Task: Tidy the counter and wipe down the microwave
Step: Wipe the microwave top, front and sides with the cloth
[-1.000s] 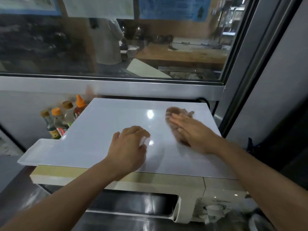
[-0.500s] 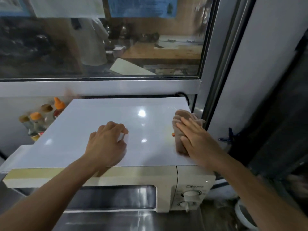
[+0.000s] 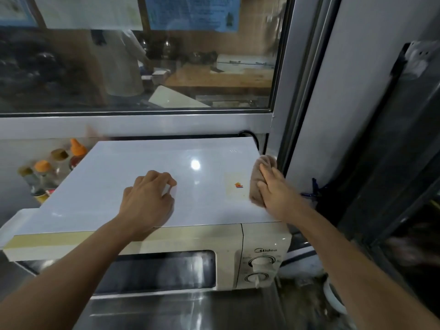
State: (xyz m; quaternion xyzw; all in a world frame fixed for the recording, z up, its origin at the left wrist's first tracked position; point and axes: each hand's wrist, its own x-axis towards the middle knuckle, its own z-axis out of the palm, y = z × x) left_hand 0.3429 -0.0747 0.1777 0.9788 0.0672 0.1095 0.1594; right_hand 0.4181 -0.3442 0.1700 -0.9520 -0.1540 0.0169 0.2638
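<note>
Cream boxy microwave (image 3: 264, 236), door facing viewer, long axis left-right, glossy white flat board (image 3: 147, 160) on top, left hand (image 3: 146, 201) fingers curled, empty, right hand (image 3: 277, 190) fingers flat, pressing crumpled brown cloth (image 3: 256, 179) at right edge.

White board (image 3: 147, 163) top mostly bare; left hand (image 3: 147, 198) near middle. Window frame (image 3: 283, 129) blocks right, bottles (image 3: 47, 172) crowd far left.

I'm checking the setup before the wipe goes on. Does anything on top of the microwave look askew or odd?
Yes. The white board on the microwave overhangs its left side, out towards the sauce bottles. A small coloured sticker sits near the cloth.
</note>
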